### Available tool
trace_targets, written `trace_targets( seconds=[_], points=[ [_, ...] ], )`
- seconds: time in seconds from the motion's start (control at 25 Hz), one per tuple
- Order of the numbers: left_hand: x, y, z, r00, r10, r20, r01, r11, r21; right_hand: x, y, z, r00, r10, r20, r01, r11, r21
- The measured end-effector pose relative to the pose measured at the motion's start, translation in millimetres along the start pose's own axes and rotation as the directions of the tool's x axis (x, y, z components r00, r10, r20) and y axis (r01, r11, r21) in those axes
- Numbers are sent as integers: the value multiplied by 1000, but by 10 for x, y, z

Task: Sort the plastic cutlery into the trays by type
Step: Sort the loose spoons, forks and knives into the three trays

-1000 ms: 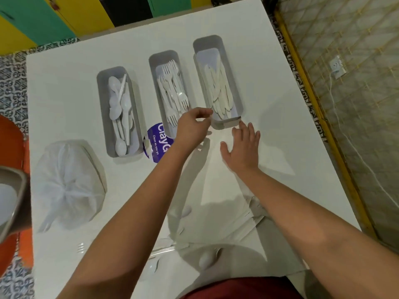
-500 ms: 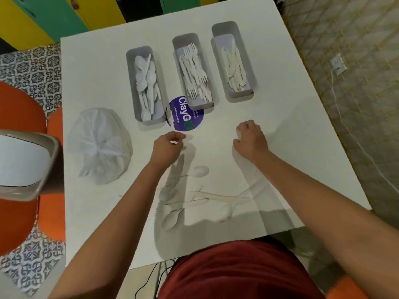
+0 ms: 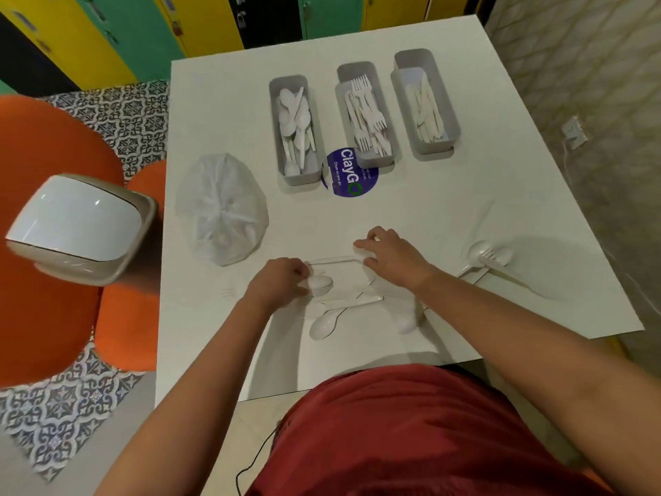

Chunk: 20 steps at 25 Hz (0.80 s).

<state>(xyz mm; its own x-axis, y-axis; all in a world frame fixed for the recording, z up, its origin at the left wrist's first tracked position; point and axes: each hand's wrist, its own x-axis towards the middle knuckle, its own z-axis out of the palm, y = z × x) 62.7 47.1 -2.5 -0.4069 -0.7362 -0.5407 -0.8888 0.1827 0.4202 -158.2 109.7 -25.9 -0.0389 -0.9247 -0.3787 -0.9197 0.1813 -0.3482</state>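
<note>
Three grey trays stand at the back of the white table: a spoon tray (image 3: 302,179), a fork tray (image 3: 355,68) and a knife tray (image 3: 415,57), each holding several pieces. Loose white cutlery lies near the front edge: a spoon (image 3: 323,325), a knife (image 3: 354,301), another spoon (image 3: 407,321), and a spoon with a fork (image 3: 487,255) off to the right. My left hand (image 3: 277,282) has curled fingers pinching a spoon (image 3: 321,283) by its bowl. My right hand (image 3: 391,255) pinches the end of a thin white knife (image 3: 332,260) lying between both hands.
A knotted clear plastic bag (image 3: 221,209) holding more cutlery lies at the left of the table. A blue ClayGo sticker (image 3: 345,175) sits between the trays. A bin with a white lid (image 3: 78,223) and orange seats (image 3: 43,209) stand left of the table.
Both hands have come back from the trays to the loose cutlery near the front edge. The left hand now closes on a spoon and the right on a knife.
</note>
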Motion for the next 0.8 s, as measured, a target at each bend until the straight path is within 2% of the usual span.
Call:
trace_targets(
  seconds=[0.08,0.2,0.4,0.52,0.64,0.8],
  points=[
    [-44,-71,72,999,19,-28,-16,994,107,-22,-22,29,1000,8,-6,-8,1000,20],
    [-91,-161,168,995,41,-89,-26,985,171,-46,-42,37,1000,26,-5,-26,999,43],
    [-97,-201,197,989,29,-144,-15,995,98,-33,-88,-8,994,108,12,-108,992,66],
    [-92,-203,185,985,25,-168,-11,996,85,-34,-98,-39,974,226,19,-225,949,222],
    [-80,-185,122,972,42,-233,-46,999,-8,-47,-89,-71,966,258,27,-251,903,348],
    [10,-136,-27,941,25,-338,-115,962,-248,42,-182,-201,950,312,-31,-246,803,543]
  ],
)
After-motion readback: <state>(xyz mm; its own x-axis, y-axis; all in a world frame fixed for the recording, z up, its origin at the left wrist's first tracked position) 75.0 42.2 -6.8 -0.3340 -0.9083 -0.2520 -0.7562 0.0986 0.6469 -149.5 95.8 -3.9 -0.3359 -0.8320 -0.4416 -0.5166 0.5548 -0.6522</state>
